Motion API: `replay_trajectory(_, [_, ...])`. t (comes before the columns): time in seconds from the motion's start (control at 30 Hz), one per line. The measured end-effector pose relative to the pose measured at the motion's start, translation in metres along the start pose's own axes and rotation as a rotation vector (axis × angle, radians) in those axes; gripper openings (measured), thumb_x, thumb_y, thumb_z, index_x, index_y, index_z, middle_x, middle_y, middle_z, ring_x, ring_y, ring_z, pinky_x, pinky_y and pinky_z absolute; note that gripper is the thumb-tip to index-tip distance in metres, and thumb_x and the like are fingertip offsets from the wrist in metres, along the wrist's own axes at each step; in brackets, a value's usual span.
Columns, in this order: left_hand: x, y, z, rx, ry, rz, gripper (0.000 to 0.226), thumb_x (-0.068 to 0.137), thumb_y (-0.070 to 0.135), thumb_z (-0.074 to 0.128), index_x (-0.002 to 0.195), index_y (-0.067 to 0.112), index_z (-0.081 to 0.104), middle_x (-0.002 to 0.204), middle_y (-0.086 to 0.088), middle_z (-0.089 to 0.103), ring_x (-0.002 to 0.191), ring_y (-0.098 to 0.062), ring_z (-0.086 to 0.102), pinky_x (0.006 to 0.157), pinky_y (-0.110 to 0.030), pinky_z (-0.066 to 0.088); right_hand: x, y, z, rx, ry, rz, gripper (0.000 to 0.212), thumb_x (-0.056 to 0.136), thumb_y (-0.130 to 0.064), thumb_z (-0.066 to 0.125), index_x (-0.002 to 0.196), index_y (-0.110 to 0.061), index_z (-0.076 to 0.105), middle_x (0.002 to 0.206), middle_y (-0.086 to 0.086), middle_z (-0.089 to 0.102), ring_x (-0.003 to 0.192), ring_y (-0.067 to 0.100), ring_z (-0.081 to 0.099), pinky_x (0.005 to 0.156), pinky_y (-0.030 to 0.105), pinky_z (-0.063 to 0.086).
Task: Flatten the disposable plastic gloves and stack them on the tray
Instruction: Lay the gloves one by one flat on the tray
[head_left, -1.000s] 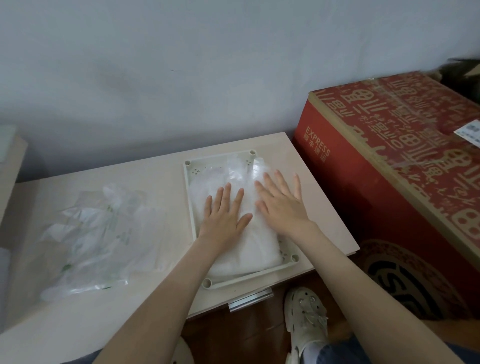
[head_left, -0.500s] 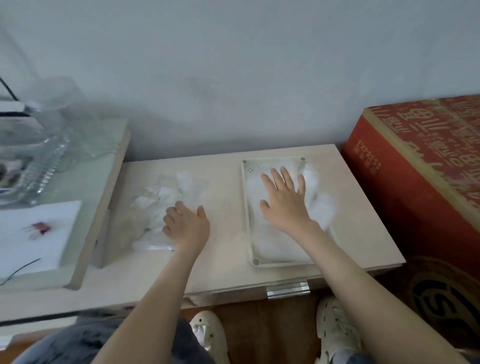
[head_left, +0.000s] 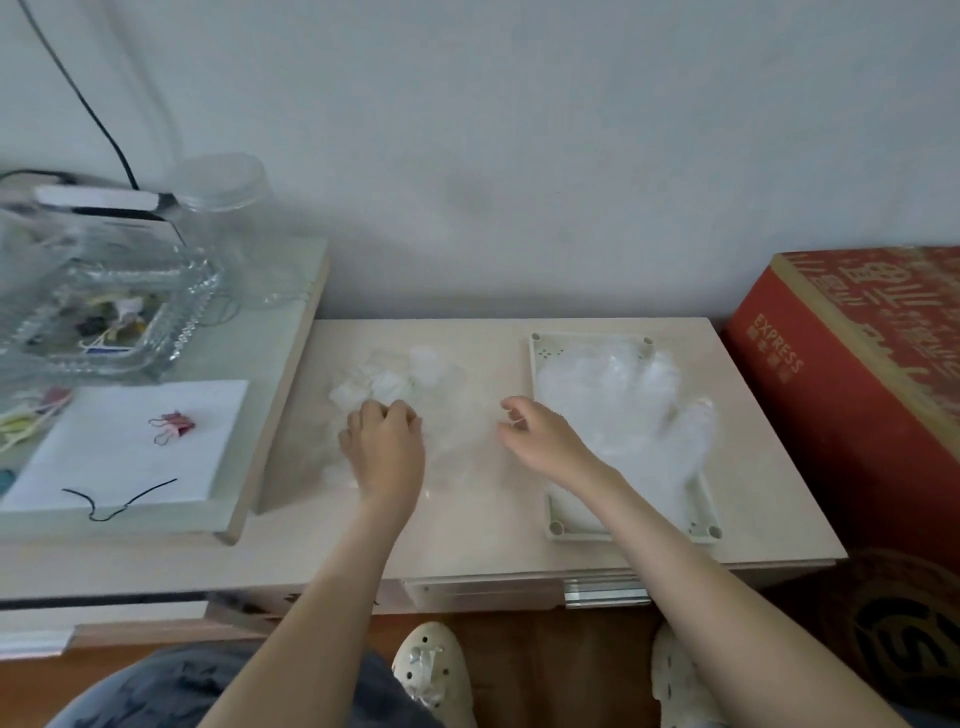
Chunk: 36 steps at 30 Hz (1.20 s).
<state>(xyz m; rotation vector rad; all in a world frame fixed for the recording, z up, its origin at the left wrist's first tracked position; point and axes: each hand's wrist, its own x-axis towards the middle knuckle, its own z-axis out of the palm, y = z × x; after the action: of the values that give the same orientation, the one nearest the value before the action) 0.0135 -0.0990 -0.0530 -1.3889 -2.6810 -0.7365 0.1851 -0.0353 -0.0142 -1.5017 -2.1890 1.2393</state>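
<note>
Our right hand has left the tray for 9 o'clock (grip half-curled; on what, we cannot tell); our left hand clutches the loose gloves, so the next glove is likely underway.

left hand: grips loose gloves | tray: holds flattened gloves

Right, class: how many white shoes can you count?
2. The left shoe is at bottom centre; the right shoe is beside it, partly hidden by the right forearm.
</note>
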Motion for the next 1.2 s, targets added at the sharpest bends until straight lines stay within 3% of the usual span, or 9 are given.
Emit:
replay_trajectory(0.2, [0.003, 0.034, -0.020, -0.369, 0.148, 0.231, 0.007, 0.085, 0.022, 0.068, 0.082, 0.017, 0.071, 0.084, -0.004, 0.052, 0.082, -0.024, 0.045, 0.074, -0.025, 0.019, 0.009, -0.003, -0.024, 0.958, -0.056, 0.270, 0.058, 0.083, -0.058, 0.057, 0.108, -0.007, 0.054, 0.096, 0.014, 0.063, 0.084, 0.026, 0.064, 0.086, 0.039, 0.051])
replay_trajectory(0.33, [-0.002, 0.055, -0.035, -0.663, 0.057, 0.398, 0.006, 0.084, 0.021, 0.068, 0.084, 0.017, 0.072, 0.086, 0.008, 0.044, 0.087, -0.014, 0.041, 0.085, -0.007, 0.027, 0.002, 0.008, -0.045, 1.066, -0.140, 0.290, 0.070, 0.079, -0.069, 0.050, 0.101, -0.004, 0.065, 0.087, 0.010, 0.068, 0.077, 0.026, 0.065, 0.084, 0.038, 0.049])
replay_trajectory(0.57, [-0.006, 0.081, -0.043, -0.831, -0.455, 0.458, 0.023, 0.084, 0.020, 0.072, 0.081, 0.042, 0.067, 0.088, 0.009, 0.046, 0.100, -0.017, 0.043, 0.093, -0.016, 0.032, -0.019, 0.032, -0.080, 1.169, -0.306, 0.206, 0.079, 0.080, -0.065, 0.044, 0.111, 0.003, 0.069, 0.116, 0.016, 0.067, 0.104, 0.026, 0.066, 0.092, 0.035, 0.044])
replay_trajectory(0.73, [-0.014, 0.098, -0.032, -0.739, -0.605, 0.539, 0.011, 0.082, 0.029, 0.073, 0.085, 0.039, 0.070, 0.095, 0.011, 0.047, 0.105, -0.011, 0.038, 0.099, -0.018, 0.026, -0.019, 0.050, -0.089, 0.931, -0.181, 0.185, 0.030, 0.095, -0.015, 0.050, 0.116, 0.001, 0.065, 0.108, 0.013, 0.067, 0.100, 0.023, 0.062, 0.085, 0.029, 0.049])
replay_trajectory(0.8, [-0.017, 0.105, -0.026, -0.797, -0.606, 0.413, 0.019, 0.082, 0.035, 0.072, 0.097, 0.044, 0.066, 0.111, 0.012, 0.048, 0.114, -0.010, 0.038, 0.102, -0.023, 0.027, -0.019, 0.058, -0.092, 0.978, -0.097, 0.149, 0.022, 0.094, -0.004, 0.049, 0.108, -0.001, 0.066, 0.099, 0.012, 0.071, 0.093, 0.022, 0.066, 0.082, 0.029, 0.053])
replay_trajectory(0.9, [-0.016, 0.117, -0.022, -1.136, -0.590, -0.151, 0.051, 0.084, 0.043, 0.068, 0.130, 0.033, 0.048, 0.135, 0.004, 0.039, 0.126, -0.014, 0.039, 0.102, -0.027, 0.032, -0.026, 0.065, -0.098, 1.074, -0.055, 0.087, 0.026, 0.084, -0.006, 0.057, 0.110, -0.006, 0.062, 0.097, 0.013, 0.071, 0.096, 0.026, 0.068, 0.098, 0.042, 0.048])
replay_trajectory(1.0, [-0.012, 0.126, -0.013, -1.389, -0.748, -0.608, 0.052, 0.084, 0.049, 0.065, 0.122, 0.016, 0.050, 0.126, -0.004, 0.046, 0.119, -0.022, 0.046, 0.104, -0.035, 0.036, -0.031, 0.073, -0.103, 1.224, -0.067, 0.023, 0.038, 0.082, -0.007, 0.055, 0.120, -0.009, 0.058, 0.100, 0.012, 0.071, 0.100, 0.027, 0.068, 0.091, 0.040, 0.054])
replay_trajectory(1.13, [-0.014, 0.136, -0.012, -1.497, -1.122, -0.532, 0.046, 0.081, 0.046, 0.060, 0.107, 0.010, 0.065, 0.103, -0.011, 0.068, 0.091, -0.023, 0.066, 0.074, -0.031, 0.053, -0.035, 0.084, -0.107, 1.203, -0.137, -0.004, 0.043, 0.089, -0.005, 0.052, 0.131, -0.015, 0.054, 0.111, 0.011, 0.068, 0.113, 0.031, 0.062, 0.091, 0.039, 0.052])
replay_trajectory(1.2, [-0.014, 0.142, -0.005, -1.515, -1.116, -0.507, 0.036, 0.086, 0.033, 0.061, 0.110, 0.007, 0.064, 0.111, -0.012, 0.068, 0.092, -0.019, 0.068, 0.072, -0.027, 0.054, -0.036, 0.090, -0.107, 1.129, -0.176, 0.008, 0.046, 0.090, -0.005, 0.053, 0.135, -0.017, 0.051, 0.118, 0.012, 0.066, 0.116, 0.032, 0.060, 0.096, 0.040, 0.050])
